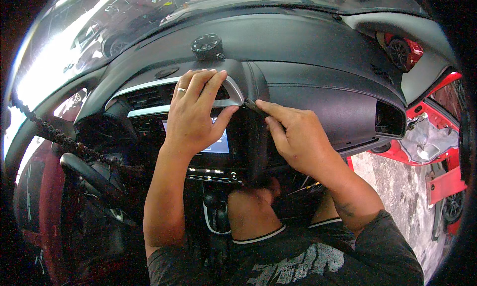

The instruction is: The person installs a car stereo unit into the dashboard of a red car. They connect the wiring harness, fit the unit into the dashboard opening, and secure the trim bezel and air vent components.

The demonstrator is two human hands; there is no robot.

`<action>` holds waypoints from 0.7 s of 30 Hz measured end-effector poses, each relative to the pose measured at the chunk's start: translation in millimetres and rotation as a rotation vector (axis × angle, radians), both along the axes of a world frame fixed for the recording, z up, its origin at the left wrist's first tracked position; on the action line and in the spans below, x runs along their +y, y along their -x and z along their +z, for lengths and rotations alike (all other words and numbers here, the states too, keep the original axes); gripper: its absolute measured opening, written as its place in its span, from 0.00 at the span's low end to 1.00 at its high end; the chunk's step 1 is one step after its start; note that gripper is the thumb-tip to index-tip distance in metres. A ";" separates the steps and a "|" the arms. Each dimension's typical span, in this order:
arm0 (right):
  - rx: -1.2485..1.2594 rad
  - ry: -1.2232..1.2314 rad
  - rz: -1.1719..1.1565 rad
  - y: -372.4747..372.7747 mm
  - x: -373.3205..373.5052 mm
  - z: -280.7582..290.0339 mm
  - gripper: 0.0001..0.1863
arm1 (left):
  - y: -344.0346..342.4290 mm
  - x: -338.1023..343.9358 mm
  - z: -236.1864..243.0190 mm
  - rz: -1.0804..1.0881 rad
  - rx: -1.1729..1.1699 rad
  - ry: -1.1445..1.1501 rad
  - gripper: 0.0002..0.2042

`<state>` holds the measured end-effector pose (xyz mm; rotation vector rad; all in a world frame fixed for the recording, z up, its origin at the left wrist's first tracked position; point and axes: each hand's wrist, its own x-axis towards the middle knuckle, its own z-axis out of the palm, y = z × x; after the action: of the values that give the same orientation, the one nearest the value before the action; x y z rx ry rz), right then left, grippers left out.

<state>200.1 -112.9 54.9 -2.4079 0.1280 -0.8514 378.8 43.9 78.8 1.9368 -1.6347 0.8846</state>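
Observation:
My left hand (196,114), with a ring on one finger, lies with its fingers stretched over the silver-edged air vent trim (236,89) in the middle of the dashboard. Its thumb reaches toward the trim's lower right corner. My right hand (300,137) pinches a thin dark flat tool, like a pry tool (254,106), between thumb and forefinger. The tool's tip meets that same corner, where the trim borders the passenger-side panel. Partly behind my left hand and wrist is a lit screen (221,143).
A round black fan-like device (207,46) stands on the dashboard (293,37). The steering wheel (89,177) is at left, the gear lever (217,209) below the screen. At right, a red door (437,147) stands open with its inner side bare. My knees are close under the dashboard.

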 end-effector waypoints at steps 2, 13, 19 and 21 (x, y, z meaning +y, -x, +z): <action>0.014 0.057 -0.016 -1.2 0.5 -0.5 0.19 | 1.3 0.2 0.8 0.007 0.002 -0.003 0.32; 0.286 0.327 -0.100 0.3 12.9 29.8 0.23 | -0.6 2.4 1.2 0.027 -0.022 -0.028 0.33; 0.187 0.254 -0.026 -6.3 -10.3 15.1 0.22 | 0.1 0.1 3.1 0.003 -0.017 -0.024 0.32; 0.154 0.245 0.002 -7.8 -16.0 11.4 0.20 | 1.7 0.6 3.4 0.005 -0.023 -0.014 0.32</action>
<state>207.9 -128.8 66.3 -2.7025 0.0844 -0.7150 377.0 44.6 82.2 1.9486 -1.6537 0.9022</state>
